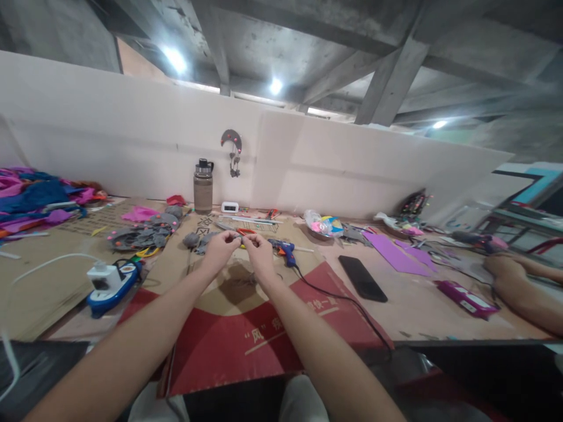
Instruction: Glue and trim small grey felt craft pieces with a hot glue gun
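Left hand [222, 248]: I pinch a tiny piece [241, 239], blurred.
Right hand [261, 253]: pinches it too.
Glue gun [287, 252]: near my right hand.

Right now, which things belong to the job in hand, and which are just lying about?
Probably the job:
small piece in the hands
grey scraps
glue gun
cardboard underneath

Apparently just lying about:
phone
bottle
purple sheet

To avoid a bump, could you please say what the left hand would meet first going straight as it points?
Probably the right hand, close ahead of the left hand; depth is unclear, and anything between them is too small to tell.
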Demonstrator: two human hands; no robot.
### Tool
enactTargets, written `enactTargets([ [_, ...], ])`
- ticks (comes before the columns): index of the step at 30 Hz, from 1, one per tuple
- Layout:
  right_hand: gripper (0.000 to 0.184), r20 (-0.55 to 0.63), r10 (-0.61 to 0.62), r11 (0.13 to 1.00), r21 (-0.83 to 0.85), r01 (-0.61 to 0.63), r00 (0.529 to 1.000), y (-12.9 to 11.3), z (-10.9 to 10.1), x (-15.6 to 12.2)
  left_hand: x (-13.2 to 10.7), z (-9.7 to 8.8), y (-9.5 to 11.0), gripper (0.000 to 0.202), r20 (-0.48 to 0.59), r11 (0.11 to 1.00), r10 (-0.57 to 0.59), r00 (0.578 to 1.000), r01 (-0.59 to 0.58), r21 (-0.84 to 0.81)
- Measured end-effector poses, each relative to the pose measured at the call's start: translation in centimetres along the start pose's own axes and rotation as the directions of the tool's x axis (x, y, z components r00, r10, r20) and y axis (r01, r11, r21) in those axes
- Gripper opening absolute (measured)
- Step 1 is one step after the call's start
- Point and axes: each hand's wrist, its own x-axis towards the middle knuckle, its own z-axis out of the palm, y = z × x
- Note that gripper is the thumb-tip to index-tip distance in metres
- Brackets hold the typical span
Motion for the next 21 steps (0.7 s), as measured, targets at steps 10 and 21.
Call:
enactTargets([
  [10, 0.018, -0.055, -0.025, 0.982, -0.187, 0.014, 0.998, 1.0, -1.3, 0.6, 0.1, 0.2, -0.4, 0.023, 0.285, 0.950, -0.160, 0.945, 0.227, -0.217],
  [21, 0.017, -0.046, -0.042, 0.977, -0.213, 0.031, 0.998, 0.9, -2.2, 0.2, 0.0, 0.4, -0.8, 0.024, 0.272, 0.961, -0.159, 0.949, 0.212, -0.179],
])
